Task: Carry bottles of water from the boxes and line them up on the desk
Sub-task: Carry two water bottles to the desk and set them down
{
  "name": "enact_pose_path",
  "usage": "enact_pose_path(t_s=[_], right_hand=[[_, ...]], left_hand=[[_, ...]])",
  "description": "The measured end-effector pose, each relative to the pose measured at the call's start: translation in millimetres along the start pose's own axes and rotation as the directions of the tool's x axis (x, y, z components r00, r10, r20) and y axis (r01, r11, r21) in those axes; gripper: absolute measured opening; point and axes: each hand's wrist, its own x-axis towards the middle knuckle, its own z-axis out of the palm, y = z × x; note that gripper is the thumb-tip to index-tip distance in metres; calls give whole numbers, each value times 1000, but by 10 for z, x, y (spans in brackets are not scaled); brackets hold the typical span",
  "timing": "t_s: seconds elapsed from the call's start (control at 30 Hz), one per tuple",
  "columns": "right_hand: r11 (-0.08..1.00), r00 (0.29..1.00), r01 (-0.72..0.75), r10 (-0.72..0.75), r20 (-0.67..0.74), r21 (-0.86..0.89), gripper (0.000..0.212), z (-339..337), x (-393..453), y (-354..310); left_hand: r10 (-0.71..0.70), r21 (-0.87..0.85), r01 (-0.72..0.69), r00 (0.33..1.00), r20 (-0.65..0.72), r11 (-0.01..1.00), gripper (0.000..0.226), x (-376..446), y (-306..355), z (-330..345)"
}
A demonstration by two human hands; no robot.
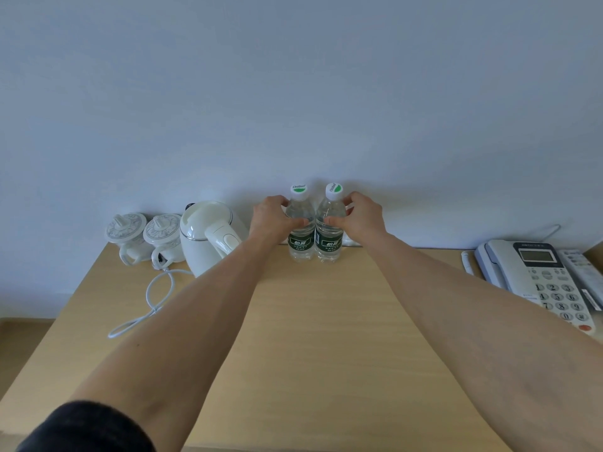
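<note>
At the frame's middle, my left grip (275, 220) is clamped on the left bottle (301, 238), my right grip (359, 218) on the right bottle (330, 238); the 2 stand upright, touching, on the tabletop (310, 337).

Hands (277, 220) on bottles (301, 236) (upright)

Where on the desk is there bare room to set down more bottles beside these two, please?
Free: the back edge between the right bottle and the telephone, and the wide front of the desk. Crowded: left of the left bottle, where the kettle, its cord and two lidded cups stand close. The left hand and right hand grip the bottles.
</note>
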Motion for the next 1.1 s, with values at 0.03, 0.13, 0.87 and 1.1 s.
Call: enact_pose_path(t_s=[0.03,0.13,0.87,1.1], right_hand=[[1000,1000,0,0,4,-6,52,-3,-1,2],[1000,1000,0,0,16,-25,54,-20,-13,8],[951,998,21,-37,-48,-307,42,-812,-168,-52],[905,991,-107,62,-120,-412,42,-1281,-564,276]], left_hand=[[2,5,-2,1000,7,1000,61,0,4,-4],[13,20,-14,1000,21,1000,60,-10,15,-10],[336,348,-296,940,-59,890,45,-131,877,-431],[510,434,-520,847,150,736,44,-391,1380,93]])
